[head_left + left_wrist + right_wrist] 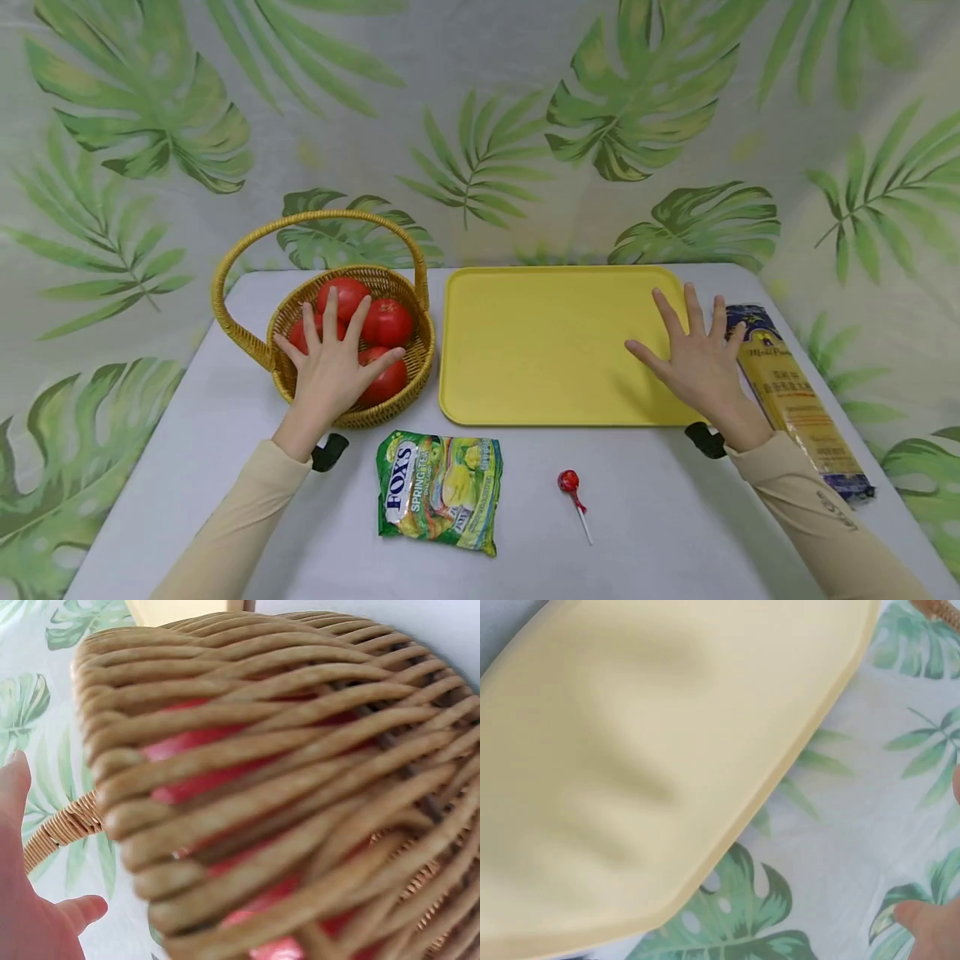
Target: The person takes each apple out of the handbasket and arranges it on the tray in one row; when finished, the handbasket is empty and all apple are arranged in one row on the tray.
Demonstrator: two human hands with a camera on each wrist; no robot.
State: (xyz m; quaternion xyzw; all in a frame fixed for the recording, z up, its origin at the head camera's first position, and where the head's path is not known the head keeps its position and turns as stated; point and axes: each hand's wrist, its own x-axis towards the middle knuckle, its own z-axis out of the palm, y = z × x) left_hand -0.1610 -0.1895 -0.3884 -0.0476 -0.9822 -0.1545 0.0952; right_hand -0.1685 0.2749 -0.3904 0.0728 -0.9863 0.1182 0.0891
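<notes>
My left hand [330, 367] is spread wide over the wicker basket [427, 350], its fingers straight and holding nothing. Several red tomatoes [387, 322] lie inside the basket, partly hidden by that hand. In the left wrist view the woven side of the basket [247, 757] fills most of the picture, with red showing through the gaps. My right hand [701, 367], fingers also spread and holding nothing, hovers over the right end of the yellow tray [540, 346]. Its shadow falls on the tray [727, 712] in the right wrist view.
A green Fox's candy bag [442, 492] lies in front of the basket. To its right is a red lollipop [568, 481] with a white stick. A long pasta packet [795, 392] lies along the table's right side, partly behind the right forearm. Leaf-patterned cloth [480, 167] hangs behind the table.
</notes>
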